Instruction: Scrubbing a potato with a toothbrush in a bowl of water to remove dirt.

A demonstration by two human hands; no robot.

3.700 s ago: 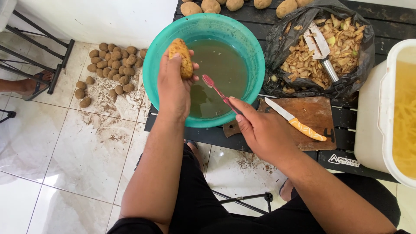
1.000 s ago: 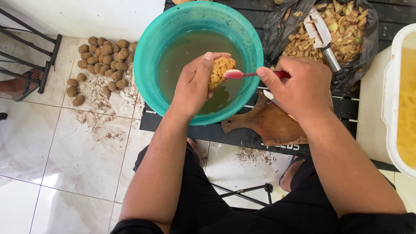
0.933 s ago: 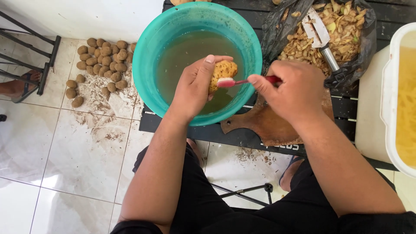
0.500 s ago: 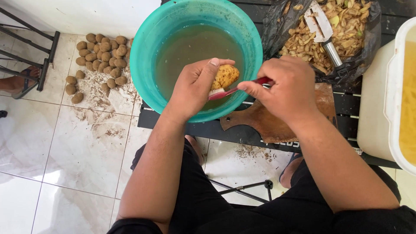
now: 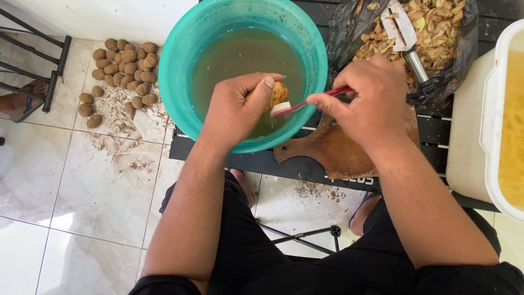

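Red toothbrush [image 5: 305, 102] is now pressed to potato [image 5: 274, 95], gripped by left hand [image 5: 234, 112] over teal basin [image 5: 180, 65] (murky water); right hand [image 5: 365, 101] pinches handle, scrubbing underway.

Basin [image 5: 180, 49], board [image 5: 338, 153] on table [image 5: 229, 161]

Teal basin [image 5: 180, 65], red toothbrush [image 5: 311, 101]

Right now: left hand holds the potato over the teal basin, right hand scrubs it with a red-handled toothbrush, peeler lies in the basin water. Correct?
One error: the peeler is not in the water. The head view shows it lying on the peelings in the black bag, beyond the right hand. The rest stands: left hand holds the potato over the teal basin, and the red-handled toothbrush is on it.
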